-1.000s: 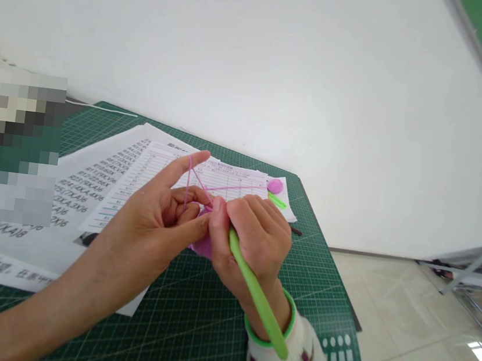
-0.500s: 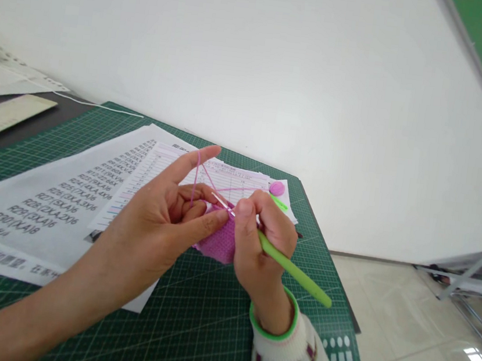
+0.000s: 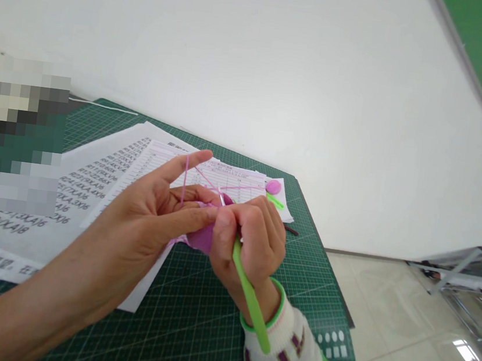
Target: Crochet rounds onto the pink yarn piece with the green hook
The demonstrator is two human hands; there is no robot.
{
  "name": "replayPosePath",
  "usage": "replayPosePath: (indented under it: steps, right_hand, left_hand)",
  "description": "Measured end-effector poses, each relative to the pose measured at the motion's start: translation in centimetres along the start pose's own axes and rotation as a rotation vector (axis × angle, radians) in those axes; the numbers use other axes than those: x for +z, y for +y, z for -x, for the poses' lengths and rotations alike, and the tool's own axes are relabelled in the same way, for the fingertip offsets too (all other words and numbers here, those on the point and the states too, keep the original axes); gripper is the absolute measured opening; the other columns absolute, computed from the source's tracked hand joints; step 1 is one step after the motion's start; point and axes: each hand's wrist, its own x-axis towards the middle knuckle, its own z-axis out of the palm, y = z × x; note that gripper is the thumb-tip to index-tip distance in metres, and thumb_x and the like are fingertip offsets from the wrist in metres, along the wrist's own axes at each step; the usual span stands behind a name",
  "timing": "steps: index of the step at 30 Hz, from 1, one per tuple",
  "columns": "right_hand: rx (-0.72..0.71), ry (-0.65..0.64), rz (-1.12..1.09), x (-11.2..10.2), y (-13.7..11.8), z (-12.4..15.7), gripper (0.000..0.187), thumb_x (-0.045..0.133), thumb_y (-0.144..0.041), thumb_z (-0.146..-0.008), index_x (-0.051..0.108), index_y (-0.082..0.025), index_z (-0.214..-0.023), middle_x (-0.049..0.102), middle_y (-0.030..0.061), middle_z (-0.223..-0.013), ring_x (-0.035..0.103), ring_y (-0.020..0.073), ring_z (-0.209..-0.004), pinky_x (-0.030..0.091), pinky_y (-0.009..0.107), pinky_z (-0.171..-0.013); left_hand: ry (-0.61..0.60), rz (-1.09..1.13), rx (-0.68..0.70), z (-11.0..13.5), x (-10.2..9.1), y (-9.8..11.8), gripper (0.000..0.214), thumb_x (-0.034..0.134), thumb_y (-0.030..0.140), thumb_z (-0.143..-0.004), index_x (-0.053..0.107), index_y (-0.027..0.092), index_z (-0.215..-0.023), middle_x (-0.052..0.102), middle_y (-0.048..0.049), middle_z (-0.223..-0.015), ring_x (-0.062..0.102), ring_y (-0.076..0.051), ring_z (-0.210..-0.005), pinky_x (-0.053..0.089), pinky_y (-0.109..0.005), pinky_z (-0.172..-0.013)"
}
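Note:
My left hand [image 3: 155, 217] pinches a small pink crocheted piece [image 3: 202, 238] between thumb and fingers, its index finger raised with pink yarn [image 3: 185, 176] looped over it. My right hand [image 3: 249, 240] grips a green-handled crochet hook [image 3: 248, 295], whose metal tip [image 3: 221, 197] pokes up at the top of the piece. The hook's handle slants down over my right wrist and its white patterned sleeve [image 3: 287, 356]. Pink yarn runs from my fingers toward a small pink disc [image 3: 273, 187] at the far right of the papers.
A green cutting mat [image 3: 188, 326] covers the table, with printed paper sheets [image 3: 91, 180] under and left of my hands. A short green item [image 3: 277, 201] lies beside the pink disc. A white wall rises behind; tiled floor and a metal rack [image 3: 467, 272] lie right.
My right hand has turned so the hook's green handle swings from pointing right to slanting down over my wrist, and the hand now covers more of the pink piece. The left hand stays put.

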Motion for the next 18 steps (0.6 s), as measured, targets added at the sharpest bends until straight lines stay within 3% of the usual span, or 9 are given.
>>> replayPosePath:
  steps: [4, 9, 14, 18]
  right_hand:
    - [-0.036, 0.025, -0.084, -0.5, 0.4, -0.1, 0.03, 0.044, -0.033, -0.1, 0.051, -0.019, -0.075, 0.054, -0.0018, -0.057, 0.048, 0.0107, -0.054, 0.04, 0.027, -0.053]
    - [-0.086, -0.001, -0.189, -1.8, 0.6, -0.7, 0.024, 0.049, -0.027, -0.098, 0.06, -0.014, -0.081, 0.066, 0.0015, -0.065, 0.055, 0.0103, -0.057, 0.044, 0.027, -0.053]
    - [-0.071, -0.07, -0.248, -3.0, 0.3, -1.2, 0.02, 0.051, -0.019, -0.096, 0.064, -0.011, -0.083, 0.069, 0.0033, -0.07, 0.057, 0.0103, -0.06, 0.045, 0.028, -0.053]
    - [-0.057, -0.092, -0.287, -3.6, 0.1, -1.5, 0.022, 0.05, -0.015, -0.095, 0.064, -0.01, -0.079, 0.068, 0.0027, -0.069, 0.056, 0.0105, -0.059, 0.042, 0.03, -0.053]
  left_hand:
    - [-0.077, 0.034, -0.114, -0.2, -0.7, 0.7, 0.065, 0.08, 0.015, -0.07, 0.06, 0.026, -0.131, 0.075, 0.0007, -0.078, 0.068, -0.016, -0.079, 0.055, -0.02, -0.071]
    - [-0.089, 0.084, -0.201, -0.2, -1.2, 1.0, 0.065, 0.083, 0.009, -0.066, 0.066, 0.025, -0.127, 0.073, -0.0007, -0.084, 0.07, -0.017, -0.081, 0.058, -0.019, -0.07]
    - [-0.143, 0.094, -0.262, -0.3, -1.6, 1.0, 0.064, 0.082, 0.011, -0.068, 0.066, 0.029, -0.127, 0.074, -0.0021, -0.09, 0.071, -0.023, -0.095, 0.059, -0.02, -0.073]
    - [-0.17, 0.095, -0.279, -0.5, -1.8, 1.0, 0.065, 0.081, 0.01, -0.069, 0.065, 0.03, -0.129, 0.074, -0.0016, -0.091, 0.072, -0.021, -0.092, 0.059, -0.02, -0.073]
